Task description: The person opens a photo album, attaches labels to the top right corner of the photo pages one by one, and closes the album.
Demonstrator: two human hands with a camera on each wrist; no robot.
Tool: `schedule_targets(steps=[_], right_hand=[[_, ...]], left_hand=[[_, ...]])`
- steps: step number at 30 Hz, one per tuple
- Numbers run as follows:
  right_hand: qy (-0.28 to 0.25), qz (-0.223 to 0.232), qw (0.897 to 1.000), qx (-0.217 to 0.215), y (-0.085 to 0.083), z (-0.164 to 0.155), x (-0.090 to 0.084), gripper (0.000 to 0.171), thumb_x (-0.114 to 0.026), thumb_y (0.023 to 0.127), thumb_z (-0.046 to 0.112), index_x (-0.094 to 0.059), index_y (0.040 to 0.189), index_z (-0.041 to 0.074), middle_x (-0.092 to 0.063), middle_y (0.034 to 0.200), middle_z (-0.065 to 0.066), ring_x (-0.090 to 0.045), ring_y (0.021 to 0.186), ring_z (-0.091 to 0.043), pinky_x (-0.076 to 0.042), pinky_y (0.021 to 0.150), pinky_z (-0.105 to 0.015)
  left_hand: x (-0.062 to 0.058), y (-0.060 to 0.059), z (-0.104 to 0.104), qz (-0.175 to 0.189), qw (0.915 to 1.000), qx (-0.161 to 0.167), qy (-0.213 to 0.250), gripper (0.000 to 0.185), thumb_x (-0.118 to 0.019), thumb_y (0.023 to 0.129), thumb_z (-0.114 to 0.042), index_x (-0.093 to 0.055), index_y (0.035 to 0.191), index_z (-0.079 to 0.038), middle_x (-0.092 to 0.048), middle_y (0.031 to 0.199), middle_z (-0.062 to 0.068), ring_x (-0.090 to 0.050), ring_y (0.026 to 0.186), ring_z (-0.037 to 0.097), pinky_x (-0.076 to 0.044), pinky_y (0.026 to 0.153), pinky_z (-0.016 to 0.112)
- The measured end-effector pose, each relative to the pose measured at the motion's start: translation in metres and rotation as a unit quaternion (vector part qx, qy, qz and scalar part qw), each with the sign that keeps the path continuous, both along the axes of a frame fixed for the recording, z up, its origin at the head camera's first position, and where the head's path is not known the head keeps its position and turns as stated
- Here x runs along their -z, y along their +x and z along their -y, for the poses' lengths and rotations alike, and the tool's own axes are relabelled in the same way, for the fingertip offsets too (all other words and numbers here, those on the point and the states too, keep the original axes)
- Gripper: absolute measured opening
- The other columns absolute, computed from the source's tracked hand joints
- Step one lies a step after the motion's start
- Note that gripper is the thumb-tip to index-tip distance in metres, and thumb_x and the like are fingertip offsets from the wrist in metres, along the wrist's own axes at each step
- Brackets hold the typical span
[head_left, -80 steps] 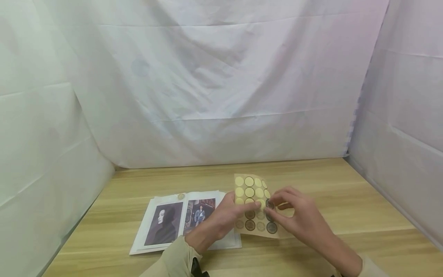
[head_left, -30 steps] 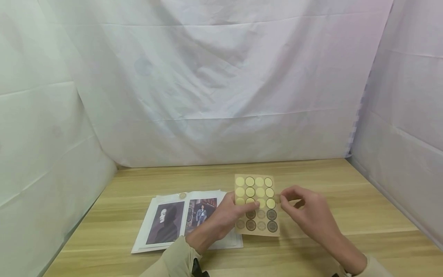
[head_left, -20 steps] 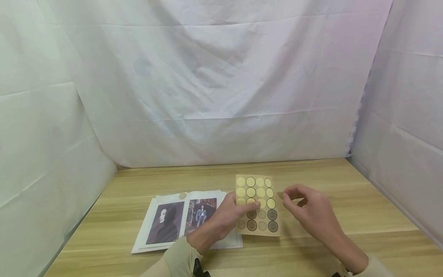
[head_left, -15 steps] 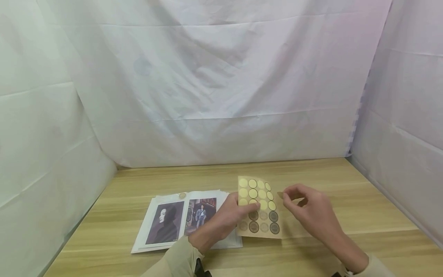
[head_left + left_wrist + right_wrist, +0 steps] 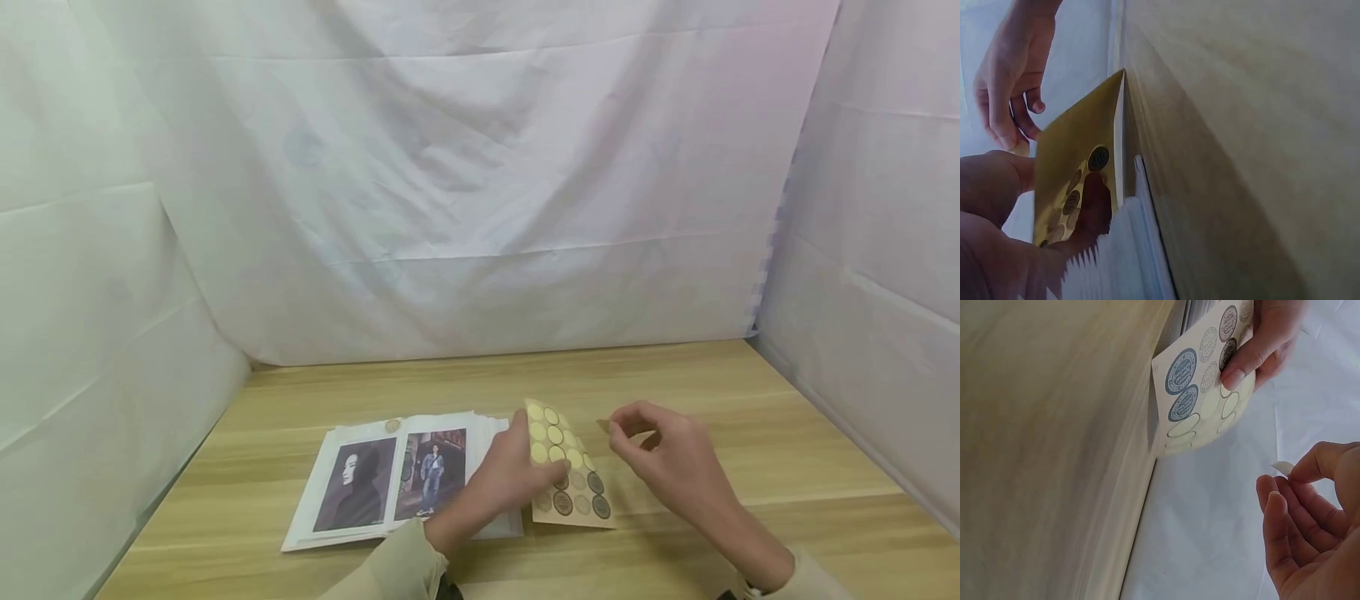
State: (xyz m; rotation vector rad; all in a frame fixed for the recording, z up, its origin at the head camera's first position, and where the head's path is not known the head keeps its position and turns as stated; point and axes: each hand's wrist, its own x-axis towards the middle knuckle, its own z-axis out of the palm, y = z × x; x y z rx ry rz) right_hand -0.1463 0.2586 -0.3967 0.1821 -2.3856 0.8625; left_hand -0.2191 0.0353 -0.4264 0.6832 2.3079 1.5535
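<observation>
My left hand point(image 5: 513, 471) grips a sheet of round stickers point(image 5: 557, 435), thumb on its front and fingers behind. The sheet is tilted; bare yellowish circles fill its far part, and dark and pale printed stickers point(image 5: 1181, 372) remain in the near rows. To its right, apart from the sheet, my right hand point(image 5: 675, 454) pinches a single small sticker point(image 5: 1282, 467) between thumb and index finger. An open photo album point(image 5: 442, 422) lies left of the sheet, partly hidden by my left hand and forearm. Its pages hold a dark portrait point(image 5: 358, 492) and a street photo point(image 5: 431, 471).
One round sticker point(image 5: 392, 425) sits near the top of the album's left page. The wooden table point(image 5: 697, 375) extends on both sides of the album. White cloth point(image 5: 480, 208) hangs behind it and at both sides.
The right fingers, earlier at the sheet's right edge, have drawn away holding a sticker. Since then the left hand has shifted right and nearer, tilting the sheet. The album has stayed put.
</observation>
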Motion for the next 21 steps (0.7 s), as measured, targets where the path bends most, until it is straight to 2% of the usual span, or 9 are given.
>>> schedule_targets(steps=[3,7,9,11,14,21], right_hand=[[0.001,-0.002,1.0,0.0,-0.001,0.0,0.001,0.021,-0.079,0.091,0.0,-0.08,0.095,0.021,-0.079,0.085,0.012,-0.07,0.074,0.001,-0.061,0.063,-0.021],[0.001,-0.004,1.0,-0.003,-0.002,-0.001,0.002,0.021,-0.079,0.091,0.0,-0.079,0.094,0.02,-0.079,0.084,0.012,-0.071,0.075,0.001,-0.06,0.062,-0.021],[0.002,-0.004,1.0,-0.002,-0.002,-0.001,0.002,0.02,-0.079,0.091,0.0,-0.079,0.093,0.02,-0.078,0.084,0.012,-0.071,0.076,0.001,-0.06,0.062,-0.021],[0.004,-0.004,1.0,-0.002,-0.002,-0.002,0.002,0.02,-0.079,0.091,0.0,-0.079,0.093,0.02,-0.078,0.083,0.012,-0.071,0.075,0.001,-0.06,0.062,-0.021],[0.007,-0.007,1.0,-0.003,-0.002,-0.002,0.002,0.02,-0.079,0.091,0.0,-0.079,0.093,0.02,-0.078,0.083,0.013,-0.071,0.075,0.001,-0.061,0.061,-0.022],[0.008,-0.008,1.0,-0.004,-0.001,-0.001,0.003,0.021,-0.079,0.09,0.0,-0.078,0.091,0.021,-0.078,0.084,0.012,-0.071,0.077,0.001,-0.061,0.061,-0.023]], left_hand=[[-0.003,0.002,-0.004,-0.014,0.9994,-0.021,-0.025,0.089,-0.089,0.084,-0.015,-0.035,0.153,-0.001,-0.068,0.096,0.008,-0.07,0.073,0.014,-0.062,0.063,0.028],[-0.004,0.007,-0.007,-0.038,0.9949,-0.048,-0.08,0.113,-0.093,0.082,-0.02,-0.02,0.165,0.001,-0.061,0.131,0.023,-0.071,0.106,0.028,-0.065,0.093,0.043],[-0.004,0.01,-0.007,-0.054,0.9908,-0.053,-0.112,0.121,-0.093,0.082,-0.024,-0.013,0.168,0.002,-0.049,0.149,0.03,-0.065,0.124,0.037,-0.059,0.108,0.05],[-0.003,0.012,-0.007,-0.068,0.9863,-0.051,-0.142,0.123,-0.092,0.083,-0.027,-0.01,0.17,0.001,-0.04,0.158,0.033,-0.06,0.134,0.042,-0.055,0.114,0.055],[-0.002,0.012,-0.007,-0.102,0.9781,-0.042,-0.176,0.115,-0.091,0.085,-0.029,-0.019,0.168,0.003,-0.041,0.152,0.032,-0.057,0.132,0.043,-0.056,0.112,0.056],[0.0,0.015,-0.007,-0.192,0.944,-0.035,-0.266,0.083,-0.089,0.088,-0.044,-0.051,0.142,0.007,-0.05,0.128,0.025,-0.058,0.113,0.037,-0.065,0.093,0.049]])
